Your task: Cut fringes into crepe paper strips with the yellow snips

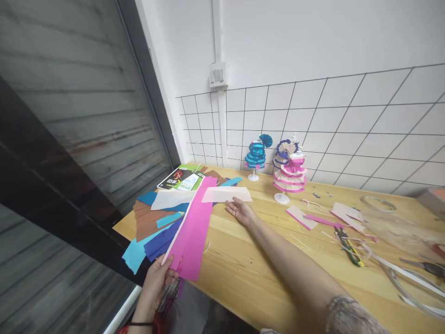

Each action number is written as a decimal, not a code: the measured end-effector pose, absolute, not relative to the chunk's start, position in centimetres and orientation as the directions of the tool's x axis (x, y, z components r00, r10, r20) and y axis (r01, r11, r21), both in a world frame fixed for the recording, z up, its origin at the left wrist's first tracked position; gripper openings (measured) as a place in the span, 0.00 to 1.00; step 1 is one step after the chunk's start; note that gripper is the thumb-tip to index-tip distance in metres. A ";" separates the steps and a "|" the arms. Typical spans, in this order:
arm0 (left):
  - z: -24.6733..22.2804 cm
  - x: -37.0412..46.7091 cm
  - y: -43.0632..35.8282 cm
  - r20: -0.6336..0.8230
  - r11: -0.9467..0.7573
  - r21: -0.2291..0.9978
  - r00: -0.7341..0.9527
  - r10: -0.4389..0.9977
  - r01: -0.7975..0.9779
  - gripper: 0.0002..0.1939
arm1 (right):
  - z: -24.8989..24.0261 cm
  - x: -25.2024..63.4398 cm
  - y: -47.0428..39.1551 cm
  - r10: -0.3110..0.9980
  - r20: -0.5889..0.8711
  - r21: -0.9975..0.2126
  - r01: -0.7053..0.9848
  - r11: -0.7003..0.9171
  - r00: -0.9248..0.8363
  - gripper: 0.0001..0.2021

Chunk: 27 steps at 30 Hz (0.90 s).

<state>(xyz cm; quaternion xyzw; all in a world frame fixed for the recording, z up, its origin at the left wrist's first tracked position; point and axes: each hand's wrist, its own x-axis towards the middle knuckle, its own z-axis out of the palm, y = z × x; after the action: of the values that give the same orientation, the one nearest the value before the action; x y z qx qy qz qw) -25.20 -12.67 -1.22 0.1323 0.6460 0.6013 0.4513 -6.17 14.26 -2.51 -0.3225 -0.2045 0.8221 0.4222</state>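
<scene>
My left hand (160,280) is closed at the near end of a long pink crepe paper strip (196,232), thumb on top. A thin white edge runs along the strip's left side, and its far end lies over other papers. Palm up, my right hand (240,212) rests just below a pale cream paper strip (229,194), its fingers apart and loosely bent. The fingertips are at or very near that strip's lower edge; I cannot tell whether they touch it. Beneath the pink strip lie brown paper (148,220), dark blue paper (162,241) and light blue paper (135,253).
Ruffled paper dresses on small stands, one teal (256,155) and one pink and cream (290,176), stand by the wall grid. Green-handled pliers (349,248) lie right, among paper scraps (301,217) and a coil of wire (378,204). A booklet (174,178) lies back left.
</scene>
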 end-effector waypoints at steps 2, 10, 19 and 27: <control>-1.4 -25.3 -12.7 -0.418 0.245 0.900 -0.556 0.718 -0.360 0.14 | -2.4 -5.7 13.9 0.826 -0.353 -0.621 -0.550 -0.558 -0.440 0.16; -1.6 -25.4 -12.5 -0.398 0.236 0.909 -0.544 0.739 -0.344 0.16 | -1.5 -2.5 10.9 0.807 -0.325 -0.731 -0.410 -0.545 -0.494 0.14; -1.8 -25.7 -12.4 -0.397 0.247 0.912 -0.550 0.735 -0.329 0.16 | -0.6 3.0 6.3 0.772 -0.357 -0.812 -0.233 -0.535 -0.526 0.29; -2.4 -25.8 -12.5 -0.356 0.222 0.929 -0.553 0.753 -0.296 0.14 | 0.2 7.8 3.2 0.754 -0.376 -0.875 -0.062 -0.480 -0.538 0.37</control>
<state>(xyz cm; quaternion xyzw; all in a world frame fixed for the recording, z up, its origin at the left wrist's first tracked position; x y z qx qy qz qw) -25.80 -12.49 -2.43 0.1768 0.6470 0.5981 0.4385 7.78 3.19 0.16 -0.3990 -0.4337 0.7622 0.2679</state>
